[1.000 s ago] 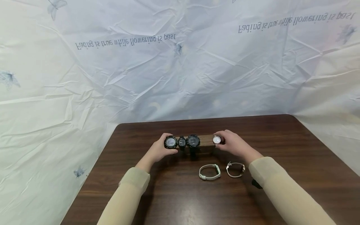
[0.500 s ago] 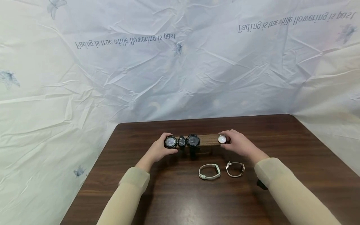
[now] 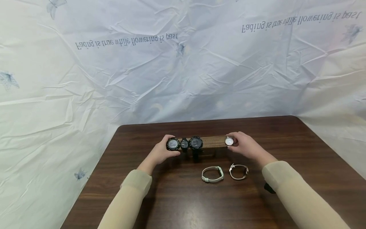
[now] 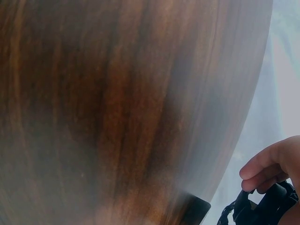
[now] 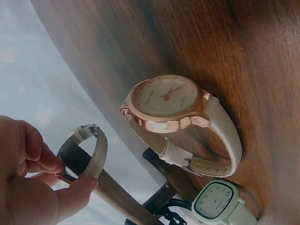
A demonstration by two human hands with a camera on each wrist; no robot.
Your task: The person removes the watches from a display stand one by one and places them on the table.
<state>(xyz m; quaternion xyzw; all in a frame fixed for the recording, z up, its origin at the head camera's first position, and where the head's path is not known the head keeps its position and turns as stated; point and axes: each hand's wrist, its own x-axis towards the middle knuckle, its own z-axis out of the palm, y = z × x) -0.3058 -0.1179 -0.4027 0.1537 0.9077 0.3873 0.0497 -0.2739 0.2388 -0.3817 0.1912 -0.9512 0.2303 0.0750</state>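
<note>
While left hand (image 3: 161,153) grips round black watch (image 3: 173,144), right hand (image 3: 245,147) pinches white-faced watch (image 3: 229,141) at wooden bar (image 3: 213,142) end.

Even, bright light, soft shadows under the hands (image 3: 160,152), wide-angle bending at edges, left wrist view blurred

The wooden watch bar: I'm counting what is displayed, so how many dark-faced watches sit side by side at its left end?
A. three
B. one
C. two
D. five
A: the head view shows three dark watches in a row on the left part of the wooden bar, by the left hand; the right hand holds a white-faced watch at the other end.
</note>
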